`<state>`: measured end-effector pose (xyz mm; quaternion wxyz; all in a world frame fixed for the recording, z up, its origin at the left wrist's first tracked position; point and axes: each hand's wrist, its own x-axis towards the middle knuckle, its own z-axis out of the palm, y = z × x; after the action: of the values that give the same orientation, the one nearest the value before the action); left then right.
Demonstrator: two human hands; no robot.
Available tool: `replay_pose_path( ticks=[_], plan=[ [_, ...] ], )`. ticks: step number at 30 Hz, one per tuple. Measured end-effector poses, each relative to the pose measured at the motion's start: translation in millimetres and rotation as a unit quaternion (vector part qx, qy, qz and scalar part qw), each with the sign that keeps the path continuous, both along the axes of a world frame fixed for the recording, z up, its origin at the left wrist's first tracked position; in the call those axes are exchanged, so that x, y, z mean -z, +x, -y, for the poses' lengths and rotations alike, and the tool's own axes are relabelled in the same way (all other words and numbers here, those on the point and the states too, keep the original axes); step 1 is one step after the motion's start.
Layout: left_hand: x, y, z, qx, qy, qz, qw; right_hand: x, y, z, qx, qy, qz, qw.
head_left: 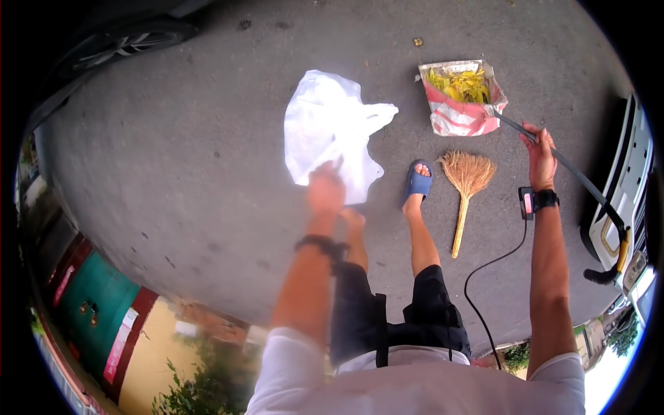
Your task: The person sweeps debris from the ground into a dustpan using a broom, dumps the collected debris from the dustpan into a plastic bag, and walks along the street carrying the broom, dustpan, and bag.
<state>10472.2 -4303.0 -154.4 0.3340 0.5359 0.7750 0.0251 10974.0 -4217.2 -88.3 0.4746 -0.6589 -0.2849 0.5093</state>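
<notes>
A white plastic bag (321,114) spreads out in front of me, one handle loop pointing right. My left hand (325,188), blurred by motion, is closed on the bag's near edge; its fingertips are partly smeared. My right hand (541,155) is wrapped round the long dark handle (584,181) of a dustpan. The dustpan (465,119) is a box with red and white stripes, resting on the ground with yellow leaves (462,86) inside. A straw hand broom (463,200) lies on the pavement between my right foot and right hand, bristles pointing away.
A dark car's wheel (124,48) is at the upper left, and a white vehicle (615,187) stands close on the right. A black cable (494,259) runs from a small device at my right wrist. Behind me are a green door (97,297) and plants (200,387).
</notes>
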Motion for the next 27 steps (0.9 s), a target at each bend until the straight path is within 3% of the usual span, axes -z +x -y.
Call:
replay_pose_path(
  ticks=[6,12,17,22,24,25,27],
  plan=[
    [-20.5,0.3,5.5,0.004,0.079,-0.015,0.997,-2.1,0.4,-4.6,0.008,-0.026,0.009,1.0],
    [-7.3,-21.2,17.6,-0.04,0.066,0.033,0.996,7.1,5.7,-1.9,0.014,-0.027,0.006,1.0],
    [-14.5,-29.4,7.5,-0.008,0.086,-0.043,0.995,10.1,-1.9,-4.3,0.084,-0.04,0.021,0.995],
    [-14.9,-33.6,-7.8,0.063,-0.037,-0.076,0.994,51.5,-29.8,24.6,0.195,-0.172,0.11,0.959],
    [-18.6,-37.6,-14.6,0.109,-0.135,-0.061,0.983,62.4,-60.7,54.5,0.079,-0.195,0.059,0.976],
    [-22.5,-39.9,-18.3,0.122,-0.166,-0.057,0.977,54.6,-91.4,63.7,-0.08,-0.152,0.1,0.98],
    [-26.9,-43.6,-24.6,0.147,-0.226,-0.051,0.962,19.6,-181.7,72.2,-0.211,-0.181,-0.017,0.96]
  ],
)
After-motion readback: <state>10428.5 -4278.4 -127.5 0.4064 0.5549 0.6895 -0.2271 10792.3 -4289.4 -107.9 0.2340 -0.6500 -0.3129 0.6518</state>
